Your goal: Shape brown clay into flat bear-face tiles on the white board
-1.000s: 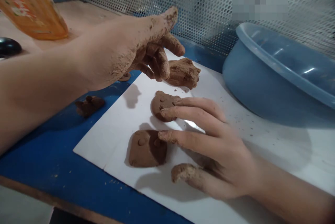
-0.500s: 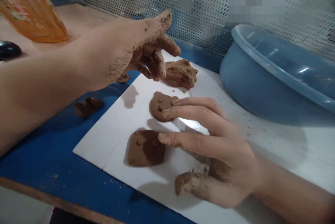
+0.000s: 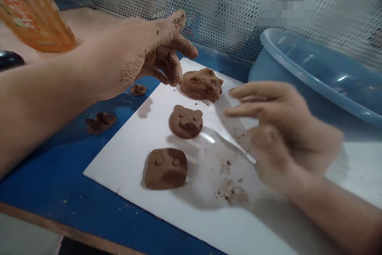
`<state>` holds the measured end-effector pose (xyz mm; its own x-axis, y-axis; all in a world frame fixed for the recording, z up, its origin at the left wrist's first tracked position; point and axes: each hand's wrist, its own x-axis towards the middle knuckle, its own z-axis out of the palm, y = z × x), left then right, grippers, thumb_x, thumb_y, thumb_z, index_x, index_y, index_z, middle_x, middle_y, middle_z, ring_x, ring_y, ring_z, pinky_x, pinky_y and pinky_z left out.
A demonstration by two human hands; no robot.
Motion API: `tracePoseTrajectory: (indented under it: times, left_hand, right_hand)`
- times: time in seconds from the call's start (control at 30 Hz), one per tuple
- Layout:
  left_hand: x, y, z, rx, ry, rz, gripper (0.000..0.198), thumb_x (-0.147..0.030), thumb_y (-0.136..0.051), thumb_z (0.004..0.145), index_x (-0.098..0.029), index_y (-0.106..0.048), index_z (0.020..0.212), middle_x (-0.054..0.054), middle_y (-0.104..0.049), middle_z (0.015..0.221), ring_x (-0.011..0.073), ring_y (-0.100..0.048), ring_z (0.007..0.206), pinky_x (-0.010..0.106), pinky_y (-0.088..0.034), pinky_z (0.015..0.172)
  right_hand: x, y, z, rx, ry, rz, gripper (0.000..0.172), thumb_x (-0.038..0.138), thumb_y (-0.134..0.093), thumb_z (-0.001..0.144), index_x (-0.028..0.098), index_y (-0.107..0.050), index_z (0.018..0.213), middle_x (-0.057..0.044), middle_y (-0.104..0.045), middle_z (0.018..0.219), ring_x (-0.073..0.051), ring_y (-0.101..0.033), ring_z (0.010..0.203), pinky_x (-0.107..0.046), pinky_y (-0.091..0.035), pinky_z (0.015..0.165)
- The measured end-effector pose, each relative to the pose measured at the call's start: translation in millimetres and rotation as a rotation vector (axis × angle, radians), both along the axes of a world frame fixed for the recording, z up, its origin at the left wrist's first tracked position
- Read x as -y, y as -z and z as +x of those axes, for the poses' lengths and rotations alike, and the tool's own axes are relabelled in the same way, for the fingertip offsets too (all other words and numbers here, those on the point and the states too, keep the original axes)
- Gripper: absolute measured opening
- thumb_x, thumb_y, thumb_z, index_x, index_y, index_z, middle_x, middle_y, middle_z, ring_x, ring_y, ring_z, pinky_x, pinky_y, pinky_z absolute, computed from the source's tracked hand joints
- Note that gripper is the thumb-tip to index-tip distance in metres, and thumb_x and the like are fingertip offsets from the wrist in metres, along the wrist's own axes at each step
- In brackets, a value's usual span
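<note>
My left hand (image 3: 162,50), smeared with clay, is raised beside a rough lump of brown clay (image 3: 201,84). Its thumb is stretched and its fingers are loosely bent and apart, holding nothing. Blurred by motion, my right hand (image 3: 286,135) hovers over the right part of the white sheet (image 3: 119,159), fingers stretched and apart. Between the hands lies a flat bear-face clay piece (image 3: 185,121) with ears, eyes and a raised snout. Nearer me is a rounded-square clay piece (image 3: 166,169) bearing two round bumps. A shiny curved patch shows beside the bear face; I cannot make out what it is.
A blue plastic basin (image 3: 286,72) stands at the right. Small clay bits (image 3: 101,123) lie on the blue tabletop (image 3: 74,175) at left. An orange bottle (image 3: 41,24) stands at back left, before a perforated metal screen (image 3: 209,4). Crumbs (image 3: 232,191) dot the sheet.
My right hand has lifted off the clay faces and moved right and back, uncovering both pieces and the crumbs. My left hand shifts slightly left in view.
</note>
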<state>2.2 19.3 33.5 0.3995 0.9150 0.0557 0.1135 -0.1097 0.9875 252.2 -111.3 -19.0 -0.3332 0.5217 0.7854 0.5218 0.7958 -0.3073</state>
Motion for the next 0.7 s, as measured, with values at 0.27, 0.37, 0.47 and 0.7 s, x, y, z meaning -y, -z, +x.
tracePoseTrajectory:
  times: [0.27,0.37,0.47,0.7]
  left_hand:
    - [-27.6,2.7,-15.5,0.036,-0.114,0.225,0.043,-0.049,-0.058,0.114,-0.016,-0.084,0.107,0.005,-0.077,0.087,0.0149,-0.074,0.086,0.032,-0.055,0.088]
    - [-27.1,5.6,-17.4,-0.064,-0.145,0.312,0.036,-0.048,-0.066,0.11,-0.02,-0.087,0.107,0.006,-0.083,0.098,0.0159,-0.076,0.095,0.033,-0.054,0.092]
    - [-25.3,11.5,-19.4,-0.217,-0.133,0.495,0.033,-0.056,-0.077,0.101,-0.027,-0.09,0.111,0.003,-0.084,0.116,0.0158,-0.073,0.111,0.033,-0.054,0.108]
    - [-31.0,20.3,-26.2,-0.643,0.069,0.675,0.065,-0.08,-0.059,0.102,-0.033,-0.084,0.139,-0.001,-0.077,0.155,0.0229,-0.061,0.152,0.045,-0.034,0.152]
  right_hand:
    - [-36.3,22.1,27.4,-0.24,0.173,-0.024,0.012,0.026,-0.081,0.111,0.032,-0.09,0.106,-0.005,-0.088,0.107,-0.028,-0.083,0.108,-0.049,-0.068,0.096]
    - [-39.8,25.4,30.7,-0.234,0.166,-0.018,0.011,0.025,-0.081,0.112,0.031,-0.09,0.111,-0.005,-0.088,0.11,-0.027,-0.082,0.11,-0.048,-0.066,0.094]
    - [-38.3,25.8,30.3,-0.22,0.184,-0.035,0.013,0.025,-0.079,0.113,0.033,-0.089,0.113,-0.004,-0.088,0.112,-0.028,-0.082,0.112,-0.05,-0.066,0.097]
    - [-44.3,30.8,39.5,-0.164,0.308,-0.199,0.009,0.037,-0.08,0.114,0.036,-0.087,0.12,-0.007,-0.086,0.128,-0.032,-0.08,0.122,-0.055,-0.068,0.102]
